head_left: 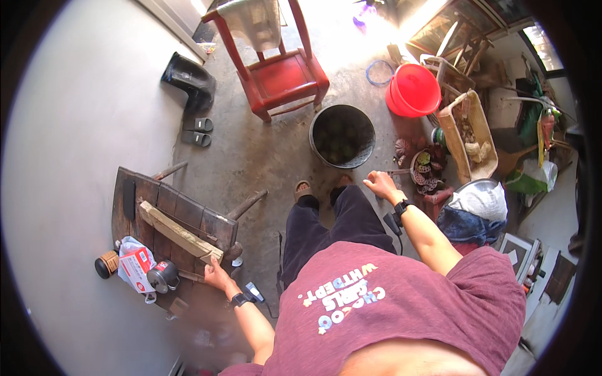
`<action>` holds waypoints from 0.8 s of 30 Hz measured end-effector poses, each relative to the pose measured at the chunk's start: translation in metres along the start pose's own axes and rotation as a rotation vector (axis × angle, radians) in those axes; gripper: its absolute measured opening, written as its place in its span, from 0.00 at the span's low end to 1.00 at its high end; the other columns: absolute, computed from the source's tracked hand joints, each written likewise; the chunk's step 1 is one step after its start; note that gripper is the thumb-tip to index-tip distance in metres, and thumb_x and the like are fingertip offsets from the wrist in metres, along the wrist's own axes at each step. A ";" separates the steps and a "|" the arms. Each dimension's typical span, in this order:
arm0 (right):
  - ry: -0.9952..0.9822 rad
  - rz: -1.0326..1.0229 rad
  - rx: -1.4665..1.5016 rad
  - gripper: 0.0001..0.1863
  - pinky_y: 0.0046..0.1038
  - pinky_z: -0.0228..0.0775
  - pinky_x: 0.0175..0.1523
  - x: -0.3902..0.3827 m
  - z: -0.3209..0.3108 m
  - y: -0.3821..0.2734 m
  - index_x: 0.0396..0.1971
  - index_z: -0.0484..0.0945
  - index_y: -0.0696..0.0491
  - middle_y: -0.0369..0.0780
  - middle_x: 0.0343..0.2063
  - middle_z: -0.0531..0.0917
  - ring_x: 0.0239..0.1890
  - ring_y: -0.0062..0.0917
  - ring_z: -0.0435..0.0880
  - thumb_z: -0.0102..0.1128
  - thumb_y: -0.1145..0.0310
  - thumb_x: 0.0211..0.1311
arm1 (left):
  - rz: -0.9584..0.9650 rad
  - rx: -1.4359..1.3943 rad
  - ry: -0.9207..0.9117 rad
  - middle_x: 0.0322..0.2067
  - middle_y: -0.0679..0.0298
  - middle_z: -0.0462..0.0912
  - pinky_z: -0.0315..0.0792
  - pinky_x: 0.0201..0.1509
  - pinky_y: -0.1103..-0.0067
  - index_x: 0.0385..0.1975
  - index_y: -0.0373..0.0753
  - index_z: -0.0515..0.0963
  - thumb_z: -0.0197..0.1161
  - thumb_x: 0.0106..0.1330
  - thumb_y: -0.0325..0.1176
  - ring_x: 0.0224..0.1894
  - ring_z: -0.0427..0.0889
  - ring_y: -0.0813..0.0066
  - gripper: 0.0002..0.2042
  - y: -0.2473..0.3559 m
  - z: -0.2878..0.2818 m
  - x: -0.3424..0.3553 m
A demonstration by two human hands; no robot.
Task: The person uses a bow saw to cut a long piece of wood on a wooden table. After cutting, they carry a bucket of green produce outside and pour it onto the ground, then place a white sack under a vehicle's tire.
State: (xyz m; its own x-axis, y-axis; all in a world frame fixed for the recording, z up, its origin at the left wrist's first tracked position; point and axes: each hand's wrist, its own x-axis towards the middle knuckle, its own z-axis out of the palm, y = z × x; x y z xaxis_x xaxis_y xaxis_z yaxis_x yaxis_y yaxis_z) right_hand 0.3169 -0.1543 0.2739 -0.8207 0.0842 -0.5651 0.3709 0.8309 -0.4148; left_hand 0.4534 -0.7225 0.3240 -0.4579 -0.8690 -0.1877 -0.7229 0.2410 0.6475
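I count one plank, one bench; left hand touches plank's end, can't tell grip; right hand loosely curled, open floor between.

Tabletop: dark wooden planks, splayed legs. Squared wooden bar on it, running from near the far left corner toward the right edge. Flat black strip at the far left corner. On the wall-side edge: red-and-white carton, plastic bag behind or around it, can't tell; dark lidded canister just beside. Floor: bare grey concrete. Black rubber boots and slides along its left edge; red chair, black bucket, red bucket farther right.
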 end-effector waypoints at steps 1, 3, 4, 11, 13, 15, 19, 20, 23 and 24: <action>-0.030 0.042 -0.034 0.21 0.38 0.74 0.47 0.007 0.003 0.011 0.35 0.82 0.59 0.51 0.33 0.84 0.40 0.42 0.83 0.61 0.54 0.53 | -0.070 0.004 -0.032 0.20 0.64 0.71 0.63 0.28 0.73 0.19 0.30 0.67 0.67 0.61 0.40 0.25 0.64 0.76 0.21 -0.001 -0.004 0.001; -0.010 0.091 -0.014 0.21 0.38 0.74 0.47 0.023 0.011 0.037 0.31 0.83 0.59 0.51 0.32 0.84 0.40 0.42 0.83 0.61 0.54 0.53 | 0.011 0.049 -0.041 0.25 0.63 0.76 0.66 0.31 0.74 0.22 0.30 0.71 0.67 0.61 0.44 0.27 0.69 0.76 0.21 0.004 -0.016 0.001; -0.030 0.156 0.062 0.20 0.38 0.73 0.47 0.033 0.015 0.050 0.29 0.83 0.60 0.51 0.30 0.84 0.40 0.43 0.83 0.62 0.54 0.52 | 0.024 -0.010 0.004 0.44 0.50 0.79 0.70 0.48 0.73 0.46 0.21 0.71 0.66 0.62 0.45 0.43 0.76 0.69 0.28 0.007 -0.020 -0.003; 0.152 0.668 0.783 0.17 0.30 0.74 0.27 0.145 0.076 0.128 0.22 0.76 0.57 0.37 0.22 0.80 0.27 0.22 0.81 0.64 0.57 0.56 | -0.086 0.003 -0.011 0.34 0.61 0.81 0.71 0.31 0.80 0.45 0.31 0.75 0.60 0.67 0.36 0.32 0.78 0.77 0.14 0.000 -0.064 -0.098; 0.188 0.751 0.826 0.18 0.32 0.74 0.31 0.179 0.090 0.142 0.29 0.77 0.56 0.36 0.26 0.80 0.28 0.23 0.79 0.66 0.55 0.54 | -0.069 0.204 -0.420 0.25 0.69 0.75 0.70 0.29 0.83 0.47 0.33 0.78 0.59 0.64 0.28 0.24 0.74 0.81 0.13 -0.026 -0.071 -0.135; 0.161 0.714 1.022 0.27 0.33 0.74 0.37 0.206 0.099 0.149 0.48 0.72 0.57 0.40 0.38 0.81 0.37 0.30 0.81 0.67 0.55 0.54 | -0.278 0.277 -0.743 0.30 0.66 0.80 0.73 0.35 0.82 0.48 0.34 0.79 0.59 0.64 0.27 0.29 0.78 0.78 0.13 -0.056 -0.072 -0.175; 0.043 0.651 1.185 0.29 0.50 0.71 0.46 0.230 0.096 0.160 0.53 0.69 0.54 0.43 0.50 0.77 0.51 0.36 0.76 0.65 0.54 0.56 | -1.124 0.483 -0.664 0.38 0.59 0.84 0.73 0.46 0.81 0.49 0.31 0.77 0.58 0.64 0.25 0.39 0.81 0.74 0.14 -0.078 -0.055 -0.222; 0.042 0.649 1.172 0.29 0.51 0.71 0.47 0.233 0.093 0.162 0.54 0.69 0.54 0.43 0.50 0.77 0.50 0.37 0.77 0.65 0.55 0.56 | -0.896 0.436 -0.683 0.38 0.59 0.84 0.73 0.46 0.81 0.50 0.29 0.76 0.58 0.65 0.24 0.38 0.81 0.75 0.14 -0.069 -0.051 -0.235; -0.044 0.737 1.110 0.25 0.45 0.74 0.46 0.240 0.080 0.165 0.54 0.67 0.59 0.45 0.46 0.79 0.46 0.36 0.80 0.61 0.63 0.61 | -0.465 0.310 -0.739 0.34 0.62 0.84 0.74 0.43 0.82 0.53 0.25 0.72 0.57 0.65 0.24 0.35 0.81 0.79 0.17 -0.016 -0.018 -0.252; -0.095 0.754 1.083 0.28 0.46 0.69 0.54 0.243 0.075 0.165 0.57 0.64 0.60 0.46 0.51 0.75 0.54 0.39 0.75 0.60 0.62 0.61 | -0.495 0.338 -0.714 0.33 0.63 0.84 0.73 0.41 0.83 0.53 0.26 0.71 0.58 0.65 0.25 0.34 0.81 0.80 0.17 0.002 -0.001 -0.250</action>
State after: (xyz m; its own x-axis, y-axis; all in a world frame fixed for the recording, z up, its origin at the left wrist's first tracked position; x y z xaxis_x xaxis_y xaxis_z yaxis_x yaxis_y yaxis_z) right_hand 0.2110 -0.0375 0.0147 -0.2448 0.2537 -0.9358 0.9136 -0.2628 -0.3103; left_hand 0.5667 -0.5053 0.3736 -0.1857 -0.4617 -0.8674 -0.9818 0.1241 0.1441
